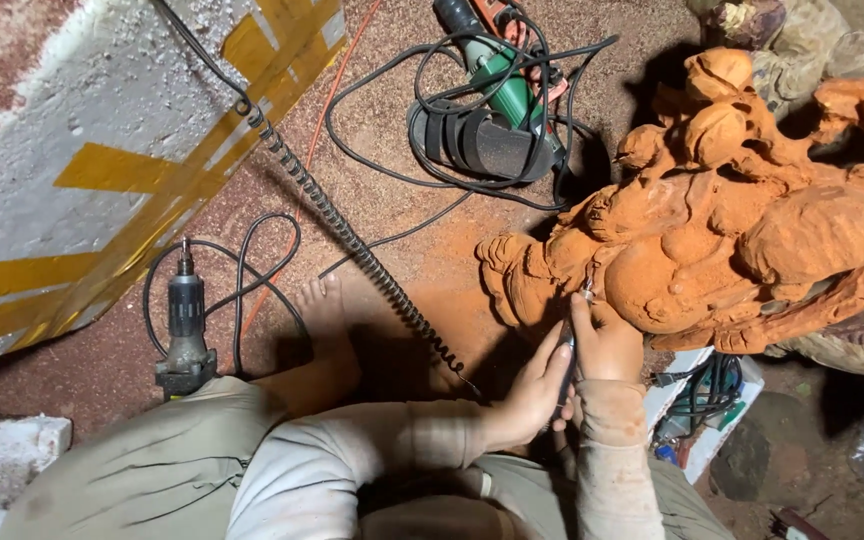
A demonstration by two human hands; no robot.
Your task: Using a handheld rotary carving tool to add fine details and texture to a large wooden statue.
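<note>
Sawdust-covered floor [422, 250] bears a green sander [497, 100], grey drill [186, 320] and wood carving [712, 230].

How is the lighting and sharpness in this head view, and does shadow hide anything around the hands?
Head view: warm light, carving bright and sharp; left hand and right hand are lit, the slim tool between them partly shadowed; deep shadow under the carving and at lower right; edges slightly bowed.
</note>
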